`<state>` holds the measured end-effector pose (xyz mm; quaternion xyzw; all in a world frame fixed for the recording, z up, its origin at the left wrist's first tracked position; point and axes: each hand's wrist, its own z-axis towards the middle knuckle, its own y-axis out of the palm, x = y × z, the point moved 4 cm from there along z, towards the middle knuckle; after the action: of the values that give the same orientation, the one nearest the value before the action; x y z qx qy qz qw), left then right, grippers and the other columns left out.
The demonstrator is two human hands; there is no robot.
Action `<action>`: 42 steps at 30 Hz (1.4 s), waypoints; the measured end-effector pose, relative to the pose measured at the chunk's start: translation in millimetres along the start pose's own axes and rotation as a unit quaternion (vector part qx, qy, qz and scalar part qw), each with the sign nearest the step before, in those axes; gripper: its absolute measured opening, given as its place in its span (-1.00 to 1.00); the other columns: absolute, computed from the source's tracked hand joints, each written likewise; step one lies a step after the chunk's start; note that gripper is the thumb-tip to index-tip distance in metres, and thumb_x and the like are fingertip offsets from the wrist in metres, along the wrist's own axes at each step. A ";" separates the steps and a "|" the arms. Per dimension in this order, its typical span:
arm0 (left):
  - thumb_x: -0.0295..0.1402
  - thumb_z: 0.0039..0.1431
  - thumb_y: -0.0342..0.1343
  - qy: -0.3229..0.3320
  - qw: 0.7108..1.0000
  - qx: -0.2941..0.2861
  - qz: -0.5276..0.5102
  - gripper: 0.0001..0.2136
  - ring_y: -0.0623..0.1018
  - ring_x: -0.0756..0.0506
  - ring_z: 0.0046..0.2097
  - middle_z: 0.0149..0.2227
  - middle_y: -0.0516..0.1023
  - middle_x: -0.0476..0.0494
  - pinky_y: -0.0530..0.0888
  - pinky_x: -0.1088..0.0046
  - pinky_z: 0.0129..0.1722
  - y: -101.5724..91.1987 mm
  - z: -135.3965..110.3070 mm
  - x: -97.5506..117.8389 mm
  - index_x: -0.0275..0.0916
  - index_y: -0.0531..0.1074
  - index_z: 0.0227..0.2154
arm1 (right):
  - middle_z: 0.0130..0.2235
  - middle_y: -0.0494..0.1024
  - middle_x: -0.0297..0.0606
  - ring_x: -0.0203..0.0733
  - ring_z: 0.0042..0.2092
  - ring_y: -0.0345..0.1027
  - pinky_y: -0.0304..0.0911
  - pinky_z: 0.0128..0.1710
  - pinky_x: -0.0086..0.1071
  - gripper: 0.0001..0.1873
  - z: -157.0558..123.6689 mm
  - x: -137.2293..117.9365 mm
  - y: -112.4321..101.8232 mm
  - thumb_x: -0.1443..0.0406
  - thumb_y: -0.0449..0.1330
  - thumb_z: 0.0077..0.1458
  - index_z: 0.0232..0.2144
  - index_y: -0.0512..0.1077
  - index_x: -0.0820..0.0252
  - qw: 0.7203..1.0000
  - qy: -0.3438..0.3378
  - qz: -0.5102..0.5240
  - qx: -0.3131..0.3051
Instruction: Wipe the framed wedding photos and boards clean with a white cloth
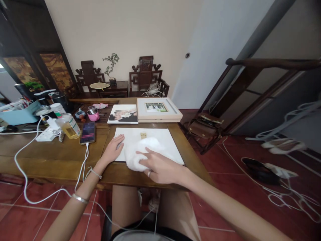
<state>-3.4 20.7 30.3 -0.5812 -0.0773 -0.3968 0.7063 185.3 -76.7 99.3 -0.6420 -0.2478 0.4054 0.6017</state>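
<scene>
A flat white board (164, 135) lies on the wooden table in front of me, with a small tan label (143, 135) on it. My left hand (113, 149) rests on the board's left edge, fingers stretched out and holding nothing. Under my right hand (160, 165) is a bunched white cloth (134, 157), pressed against the board, with the fingers gripping it. The cloth covers the board's lower middle and hangs slightly past its near edge.
Behind the board lie a photo print (122, 114) and a pale framed picture (159, 108). To the left are a phone (87, 133) on a charging cable, a bottle of yellow liquid (70, 127), a power strip (48, 132) and a pink cup (93, 114). A wooden chair (213, 97) stands right.
</scene>
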 end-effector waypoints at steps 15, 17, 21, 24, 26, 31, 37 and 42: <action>-0.22 0.23 -0.12 -0.002 1.000 -0.002 0.004 -0.57 0.23 -0.15 0.26 0.19 0.30 -0.21 0.08 0.11 0.27 -1.6 1.0 -1.8 -0.26 0.33 0.09 | 0.04 0.38 0.14 0.16 0.15 0.11 -0.07 0.09 0.07 -0.61 91.8 74.5 6.4 0.33 -0.04 0.15 0.00 0.33 0.33 0.981 0.155 -0.106 0.052; -0.23 0.22 -0.12 0.000 1.000 0.000 -0.001 -0.58 0.23 -0.15 0.26 0.19 0.30 -0.21 0.08 0.11 0.27 -1.4 1.3 -2.4 -0.24 0.34 0.09 | 0.12 0.30 0.16 0.19 0.21 -0.01 -0.15 0.12 0.14 -0.60 84.4 60.8 14.3 0.33 0.00 0.12 0.00 0.34 0.33 0.983 0.136 -0.112 0.047; -0.25 0.22 -0.13 0.002 1.000 0.000 -0.006 -0.57 0.23 -0.16 0.26 0.20 0.29 -0.24 0.07 0.10 0.27 -0.7 1.1 -2.6 -0.26 0.33 0.10 | 0.06 0.38 0.11 0.12 0.22 0.02 -0.13 0.15 0.10 -0.68 47.3 23.2 19.0 0.36 0.01 0.08 -0.13 0.41 0.30 0.993 0.063 -0.084 0.049; -0.25 0.24 -0.16 0.005 1.000 -0.007 0.004 -0.56 0.20 -0.16 0.27 0.21 0.26 -0.27 0.05 0.09 0.27 0.5 0.2 -2.0 -0.29 0.30 0.12 | -0.12 0.50 0.03 0.04 0.18 0.12 -0.07 0.17 -0.03 -0.76 17.2 1.5 11.9 0.38 0.03 0.05 -0.24 0.43 0.26 0.998 0.028 -0.044 0.033; -0.23 0.25 -0.17 0.007 1.000 -0.009 0.011 -0.55 0.14 -0.16 0.29 0.24 0.21 -0.28 0.04 0.09 0.28 1.4 -0.5 -2.7 -0.31 0.28 0.13 | -0.12 0.50 0.00 0.01 0.12 0.22 -0.03 0.16 -0.11 -0.79 4.5 -4.3 5.8 0.38 0.04 0.03 -0.28 0.43 0.24 0.999 0.029 -0.024 0.023; -0.23 0.26 -0.16 0.008 1.000 -0.013 0.015 -0.55 0.05 -0.17 0.32 0.27 0.13 -0.27 0.02 0.07 0.27 4.7 -1.3 -7.8 -0.30 0.26 0.14 | -0.13 0.50 -0.05 0.00 -0.11 0.37 0.09 0.05 -0.15 -0.78 7.5 18.7 -1.4 0.35 0.03 0.06 -0.27 0.43 0.23 0.994 0.096 -0.053 0.026; -0.17 0.27 -0.19 -0.020 1.000 0.002 -0.021 -0.53 0.14 -0.15 0.30 0.24 0.20 -0.23 0.02 0.13 0.28 2.5 -0.6 -5.5 -0.28 0.27 0.14 | -0.05 0.46 0.04 0.05 -0.03 0.32 0.08 0.03 -0.08 -0.67 55.5 62.5 -1.1 0.33 -0.03 0.13 -0.09 0.39 0.25 0.972 0.210 -0.092 0.044; -0.10 0.30 -0.28 -0.039 0.991 0.059 -0.110 -0.46 0.16 -0.09 0.29 0.26 0.18 -0.19 0.04 0.29 0.29 -8.0 -2.1 4.1 -0.33 0.19 0.19 | 0.01 0.44 0.07 0.18 0.17 0.10 0.01 0.03 0.17 -0.63 84.8 39.1 7.2 0.30 -0.03 0.12 -0.05 0.38 0.23 0.979 0.183 -0.078 0.047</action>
<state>-6.5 16.8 38.0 -0.5412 -0.1913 -0.4442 0.6879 136.1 2.2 88.0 -0.6548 -0.1633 0.2440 0.6964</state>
